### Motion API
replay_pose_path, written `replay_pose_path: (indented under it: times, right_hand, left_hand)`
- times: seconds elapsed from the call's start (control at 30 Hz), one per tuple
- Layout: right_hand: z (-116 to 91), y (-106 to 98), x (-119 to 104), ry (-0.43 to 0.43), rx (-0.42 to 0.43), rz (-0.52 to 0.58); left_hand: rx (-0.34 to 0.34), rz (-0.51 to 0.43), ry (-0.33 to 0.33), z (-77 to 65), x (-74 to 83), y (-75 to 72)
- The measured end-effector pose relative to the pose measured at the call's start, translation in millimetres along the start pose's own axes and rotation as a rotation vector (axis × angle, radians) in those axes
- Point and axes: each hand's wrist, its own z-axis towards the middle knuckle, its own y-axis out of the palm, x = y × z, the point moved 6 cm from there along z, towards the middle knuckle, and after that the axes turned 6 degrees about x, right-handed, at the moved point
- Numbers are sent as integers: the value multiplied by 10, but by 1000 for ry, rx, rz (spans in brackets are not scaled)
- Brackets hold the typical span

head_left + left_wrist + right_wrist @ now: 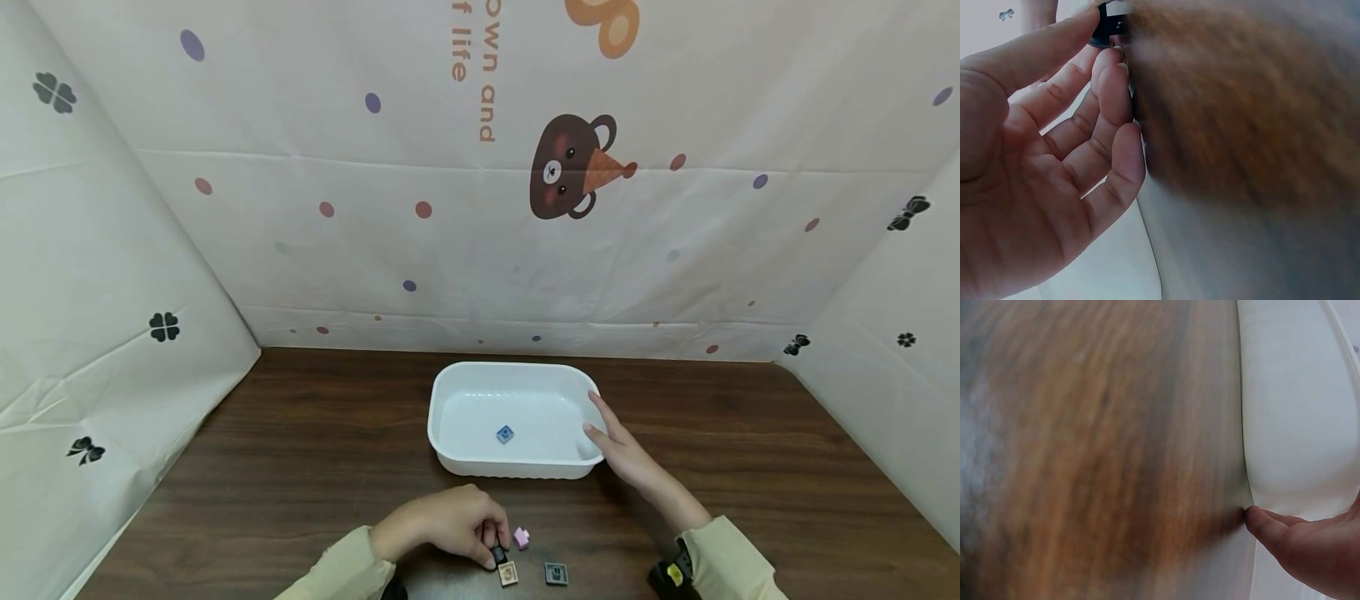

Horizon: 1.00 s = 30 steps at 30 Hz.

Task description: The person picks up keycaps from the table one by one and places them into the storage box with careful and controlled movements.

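Observation:
My left hand (461, 523) pinches a small black piece (1109, 26) between thumb and fingertips, low over the table. Just below it lies a beige square tile (507, 573), close to the black piece. A pink star-like piece (521, 538) sits right of the fingers, and a dark grey square tile (556, 573) lies farther right. My right hand (626, 454) holds the right side of the white basin (517, 469), its digits over the rim; in the right wrist view, a fingertip shows at the basin's lower edge. Inside the basin lies one small blue square piece (505, 434).
The basin stands on a dark brown wooden table (337, 417). White printed sheets (360, 250) close off the back and both sides. A black band with a yellow mark (675, 575) is at the right wrist.

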Motion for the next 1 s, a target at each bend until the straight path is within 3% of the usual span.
replay_pose_path:
  times: [0.3,0.8,1.0]
  right_hand:
    - [2,1,-8,-6,-2,-2]
    - [-26,-1,-28,-18,0,-5]
    - [-27,3,-3,-72,2,23]
  left_hand:
    - [4,39,0,15,-20,13]
    - [34,-23,-25,2,-17,-41]
    - [46,-73,-51,-1,-40,-74]
